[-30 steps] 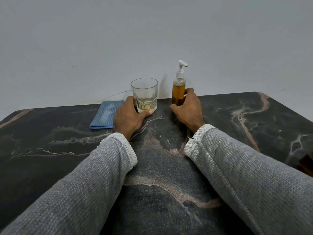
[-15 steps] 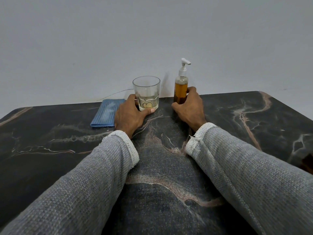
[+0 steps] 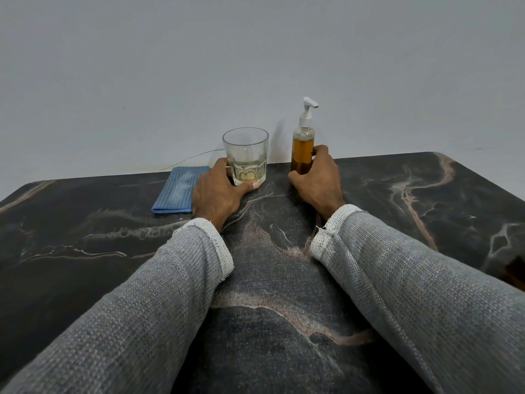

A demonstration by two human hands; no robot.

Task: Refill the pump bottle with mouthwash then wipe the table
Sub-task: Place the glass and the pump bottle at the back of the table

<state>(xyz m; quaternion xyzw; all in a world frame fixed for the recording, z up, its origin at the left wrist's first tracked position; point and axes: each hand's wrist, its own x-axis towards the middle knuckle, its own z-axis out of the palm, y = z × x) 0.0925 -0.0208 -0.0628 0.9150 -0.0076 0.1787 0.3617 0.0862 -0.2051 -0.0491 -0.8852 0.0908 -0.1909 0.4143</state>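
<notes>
Head view, left to right: blue cloth [image 3: 181, 190] at eleven o'clock on the dark marble table [image 3: 85, 251]; left hand [image 3: 217, 194] grasping the glass [image 3: 246, 157]; right hand [image 3: 318, 180] gripping the upright pump bottle [image 3: 303, 149] at twelve o'clock.

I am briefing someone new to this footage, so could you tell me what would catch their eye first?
Two grey-sleeved arms reach up the middle of the dark marbled table. The left hand grips a glass, the right hand a pump bottle of amber liquid beside it. A folded blue cloth lies just left of the glass.
</notes>
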